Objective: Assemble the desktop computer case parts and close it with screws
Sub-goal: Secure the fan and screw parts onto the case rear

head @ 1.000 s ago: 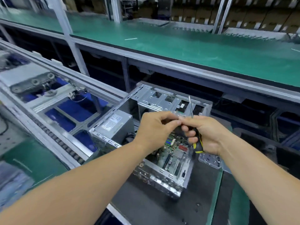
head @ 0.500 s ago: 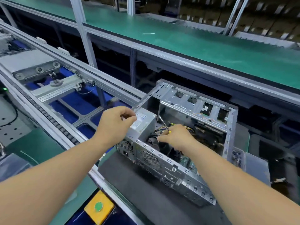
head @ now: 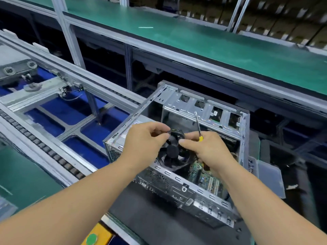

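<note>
An open silver computer case (head: pixel 205 190) lies on a black mat, its green motherboard (head: pixel 208 181) showing inside. A black cooling fan (head: pixel 172 151) sits over the case opening between both hands. My left hand (head: pixel 143 140) pinches the fan's upper left edge near its wires. My right hand (head: pixel 207 147) touches the fan's right edge with the fingertips while it holds a yellow-handled screwdriver (head: pixel 198 127), whose shaft points up.
A roller conveyor (head: pixel 44 147) with blue pans below runs along the left. A long green bench (head: pixel 212 43) crosses behind the case. A clear plastic tray (head: pixel 269 179) lies to the case's right. A yellow box with a green button (head: pixel 92 238) sits at the near edge.
My left hand has moved right from the power supply corner to the fan. Both hands now meet on the black fan over the case, and the screwdriver shaft points upward.
</note>
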